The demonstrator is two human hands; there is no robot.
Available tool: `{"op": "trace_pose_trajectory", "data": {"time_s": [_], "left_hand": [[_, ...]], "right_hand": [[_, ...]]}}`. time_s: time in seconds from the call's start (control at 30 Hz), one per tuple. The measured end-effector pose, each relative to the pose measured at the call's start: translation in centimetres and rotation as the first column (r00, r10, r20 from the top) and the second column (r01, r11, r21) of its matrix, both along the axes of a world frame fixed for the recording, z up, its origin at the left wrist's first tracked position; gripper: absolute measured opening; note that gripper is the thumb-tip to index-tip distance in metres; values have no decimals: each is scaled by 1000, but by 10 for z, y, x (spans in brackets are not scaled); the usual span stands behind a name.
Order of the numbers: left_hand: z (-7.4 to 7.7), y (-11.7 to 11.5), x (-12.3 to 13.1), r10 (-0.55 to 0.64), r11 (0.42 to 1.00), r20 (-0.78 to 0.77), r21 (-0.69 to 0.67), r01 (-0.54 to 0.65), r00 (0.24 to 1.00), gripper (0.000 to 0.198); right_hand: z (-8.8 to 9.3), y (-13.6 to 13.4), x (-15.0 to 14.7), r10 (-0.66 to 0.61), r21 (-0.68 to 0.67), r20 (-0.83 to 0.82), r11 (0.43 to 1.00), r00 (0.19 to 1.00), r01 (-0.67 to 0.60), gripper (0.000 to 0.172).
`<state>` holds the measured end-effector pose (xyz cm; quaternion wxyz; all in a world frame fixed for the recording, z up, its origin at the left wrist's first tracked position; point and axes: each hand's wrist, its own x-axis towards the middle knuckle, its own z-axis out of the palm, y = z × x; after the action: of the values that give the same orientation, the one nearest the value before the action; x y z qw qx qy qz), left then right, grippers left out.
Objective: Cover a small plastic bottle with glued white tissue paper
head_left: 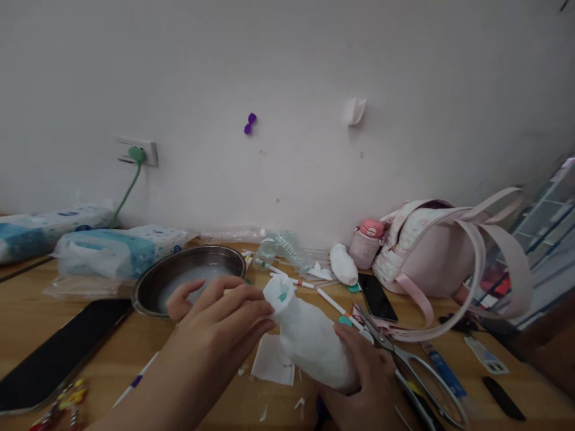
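Observation:
A white, bottle-shaped thing wrapped in paper [317, 344] lies tilted across the middle, its narrow neck and flared rim toward the left. A bit of green shows inside that opening. Its wide end rests in my right hand [366, 377], which is closed around it. My left hand [224, 314] has its fingertips together at the flared rim, touching it; the thumb is hidden. Beneath lies a square of white paper [274, 359] with small torn scraps around it. Large scissors [408, 359] lie just right of my right hand.
Behind my left hand stands a metal bowl [153, 287] with cloudy liquid. Tissue packs [121, 248] and a dark tablet-like slab [63, 350] lie left. Markers [332, 302], a clear plastic bottle [290, 248], another white wrapped shape [344, 264], a phone [377, 296] and a pink bag [431, 251] fill the back and right.

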<state>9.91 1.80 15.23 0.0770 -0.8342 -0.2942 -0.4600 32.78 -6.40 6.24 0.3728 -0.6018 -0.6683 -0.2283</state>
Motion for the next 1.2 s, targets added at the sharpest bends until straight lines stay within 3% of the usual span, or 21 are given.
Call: {"op": "trace_pose_trajectory", "data": {"time_s": [0.17, 0.4, 0.5, 0.6, 0.77, 0.93, 1.2], "left_hand": [[9, 4, -5, -69, 993, -81, -102, 60, 994, 7], [23, 10, -19, -240, 950, -229, -256, 180, 943, 14], [24, 14, -20, -245, 940, -231, -293, 173, 942, 18], [22, 14, -19, -252, 927, -248, -339, 160, 935, 9], [17, 11, -16, -218, 962, -146, -197, 187, 965, 3], [12, 11, -14, -259, 962, -100, -117, 247, 961, 15], [21, 11, -24, -302, 932, -188, -263, 248, 935, 12]], "right_hand": [[0, -1, 0, 38, -15, -35, 999, 999, -39, 59], [0, -1, 2, 96, -47, -84, 994, 992, -101, 64], [-4, -1, 1, 91, -62, -141, 993, 986, -100, 63], [-8, -2, -2, 54, -98, -217, 992, 975, -77, 62], [-8, -3, -7, 43, -105, -256, 992, 966, -71, 65], [-8, -2, -7, 71, -60, -244, 994, 967, -88, 66], [-7, -6, -4, 59, -220, -447, 960, 892, -174, 71]]}}
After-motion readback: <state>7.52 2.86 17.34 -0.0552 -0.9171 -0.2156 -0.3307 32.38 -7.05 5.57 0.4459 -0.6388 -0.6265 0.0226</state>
